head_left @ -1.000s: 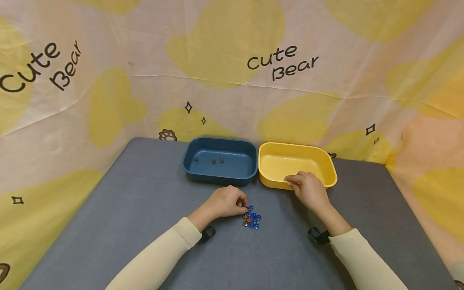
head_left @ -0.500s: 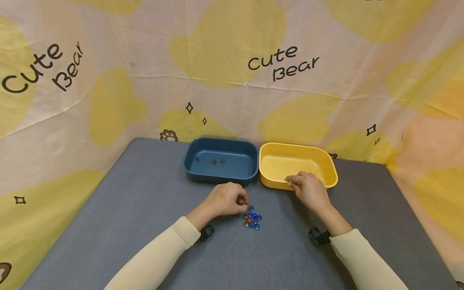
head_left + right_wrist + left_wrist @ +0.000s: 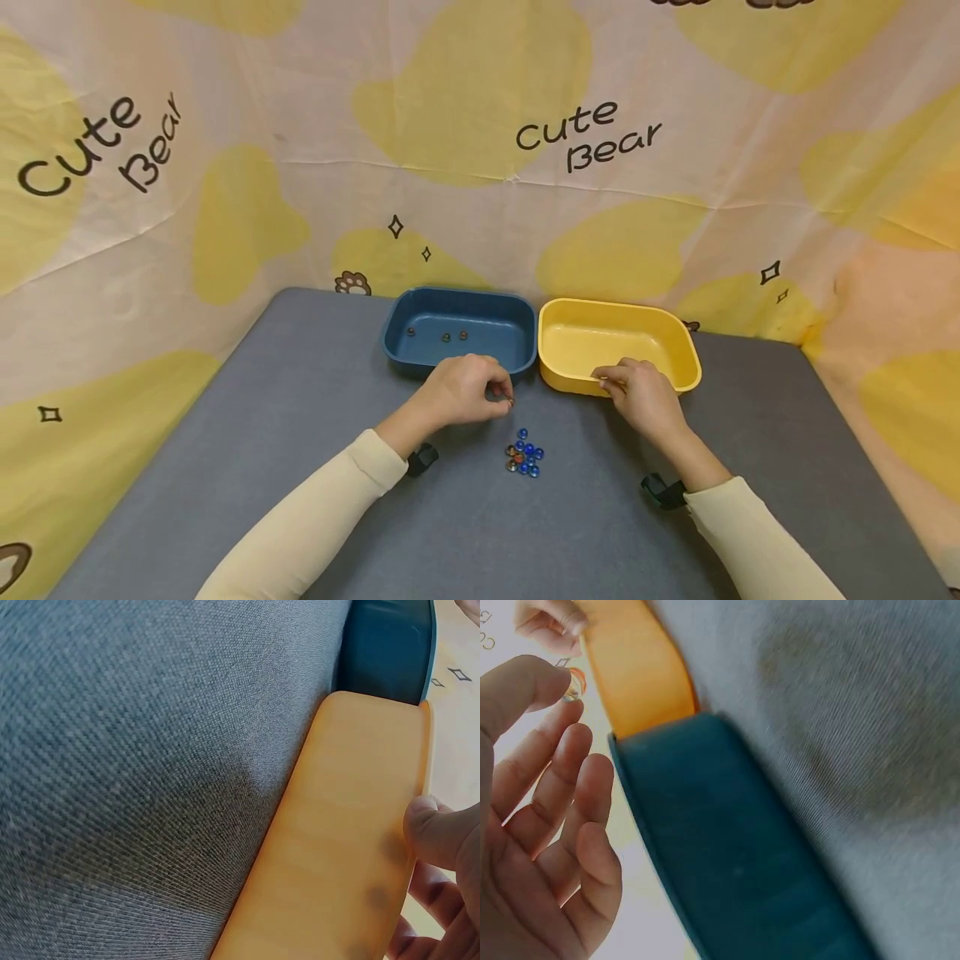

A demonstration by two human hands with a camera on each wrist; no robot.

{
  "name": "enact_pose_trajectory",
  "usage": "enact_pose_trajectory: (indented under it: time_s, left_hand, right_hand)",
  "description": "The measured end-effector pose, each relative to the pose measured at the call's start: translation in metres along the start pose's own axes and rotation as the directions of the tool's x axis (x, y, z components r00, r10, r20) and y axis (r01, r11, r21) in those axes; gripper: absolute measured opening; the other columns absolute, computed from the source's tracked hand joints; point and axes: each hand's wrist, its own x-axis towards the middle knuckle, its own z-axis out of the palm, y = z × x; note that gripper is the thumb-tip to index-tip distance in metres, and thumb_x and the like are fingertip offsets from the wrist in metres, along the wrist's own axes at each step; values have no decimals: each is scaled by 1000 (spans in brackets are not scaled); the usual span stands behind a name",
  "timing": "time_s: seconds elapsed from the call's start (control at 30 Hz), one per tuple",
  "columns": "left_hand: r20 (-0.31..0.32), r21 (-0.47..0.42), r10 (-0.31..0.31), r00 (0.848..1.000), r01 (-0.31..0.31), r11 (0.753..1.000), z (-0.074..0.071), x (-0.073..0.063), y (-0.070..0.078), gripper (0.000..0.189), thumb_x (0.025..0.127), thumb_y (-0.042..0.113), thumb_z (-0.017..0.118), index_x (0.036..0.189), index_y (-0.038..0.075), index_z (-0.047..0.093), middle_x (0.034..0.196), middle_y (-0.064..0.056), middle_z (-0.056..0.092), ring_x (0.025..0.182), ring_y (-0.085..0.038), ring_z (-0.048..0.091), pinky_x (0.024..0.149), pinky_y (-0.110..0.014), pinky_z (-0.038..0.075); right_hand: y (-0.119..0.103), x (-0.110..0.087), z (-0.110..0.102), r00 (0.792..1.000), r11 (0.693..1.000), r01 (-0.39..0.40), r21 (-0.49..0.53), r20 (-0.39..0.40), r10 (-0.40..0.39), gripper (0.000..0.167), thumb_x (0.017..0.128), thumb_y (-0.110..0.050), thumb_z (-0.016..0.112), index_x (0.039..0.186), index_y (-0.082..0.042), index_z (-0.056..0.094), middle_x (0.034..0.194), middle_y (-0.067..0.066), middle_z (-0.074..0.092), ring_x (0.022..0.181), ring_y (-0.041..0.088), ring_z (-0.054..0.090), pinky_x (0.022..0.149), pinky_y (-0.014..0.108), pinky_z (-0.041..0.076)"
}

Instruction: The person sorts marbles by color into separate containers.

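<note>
My left hand (image 3: 465, 390) pinches a clear marble with orange in it (image 3: 575, 684) between thumb and forefinger, its other fingers loosely bent. It is above the table, just in front of the blue bin (image 3: 420, 363). A small pile of blue marbles (image 3: 528, 450) and a few orange-brown marbles (image 3: 519, 458) lies on the table nearer me. Three brownish marbles (image 3: 446, 337) lie inside the blue bin. At the near rim of the yellow bin (image 3: 570, 382), my right hand (image 3: 643, 398) grips the edge, thumb (image 3: 427, 825) on the outside and fingers over the inside.
Both bins stand side by side at the back of the grey cloth-covered table (image 3: 300, 417). Close behind them hangs a patterned fabric backdrop (image 3: 465, 208). The yellow bin shows only its bare floor.
My left hand has lifted from the marble pile with a marble and moved away from me, toward the blue bin. The right hand stays at the yellow bin's rim.
</note>
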Motion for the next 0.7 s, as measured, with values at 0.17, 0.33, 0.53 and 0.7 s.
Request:
enact_pose_trajectory:
  time_s: [0.17,0.33,0.53,0.7]
  left_hand:
    - [-5,32,4,1000,-4,999,-12,3,-1,3,82,33,71,81,30,70,79,13,60,68,0,51,58,-19,43]
    - [-25,50,-5,1000,6,999,-27,8,-7,3,82,32,71,83,29,72,81,13,61,68,-1,53,57,-21,44]
    - [-39,66,-18,999,21,998,-39,18,-17,4,84,30,68,84,29,72,85,11,64,71,-4,56,59,-22,45]
    - [-26,63,-59,998,60,996,-41,28,-29,4,84,29,69,84,28,72,87,10,65,76,-6,58,62,-23,48]
  right_hand:
    - [0,0,0,1000,1000,-2,-1,0,2,15,81,-8,75,96,-13,77,73,1,63,64,19,50,58,30,40]
    - [-1,-1,0,1000,1000,2,0,-4,-2,15,81,-8,75,96,-13,77,73,2,63,63,19,49,58,30,39]
    - [-1,-1,0,1000,1000,0,3,-10,0,15,81,-7,75,96,-13,77,73,2,63,63,19,50,58,31,39]
    - [-1,0,0,1000,1000,5,1,-8,-5,15,81,-7,75,96,-12,77,73,1,62,62,18,49,58,30,39]
